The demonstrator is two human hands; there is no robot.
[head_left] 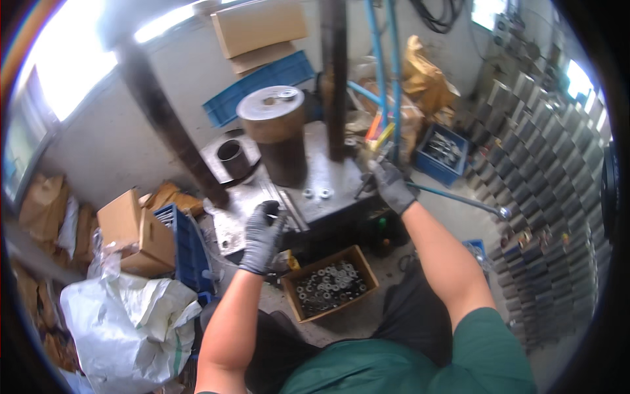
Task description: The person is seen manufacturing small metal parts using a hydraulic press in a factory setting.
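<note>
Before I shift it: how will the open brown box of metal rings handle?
Probably heavy for its size: the box holds a pile of metal rings. Its thin brown walls look like cardboard, so they may flex. Loose and uncovered, the rings could slide or spill if it tips.

The left hand (261,238) and the right hand (395,188) were clad in matching grey fabric work gloves, the left one darkening to near black at some of the fingertips and edged with a darker cuff at the wrist. Beyond the gloves, the forearms (230,318) were bare. A deep green short-sleeved shirt (367,371) covered the torso, its wide right sleeve (491,338) ending on the upper arm. The trousers (420,305) were black and loosely cut; blur hid the finer weave of the cloth.
</note>
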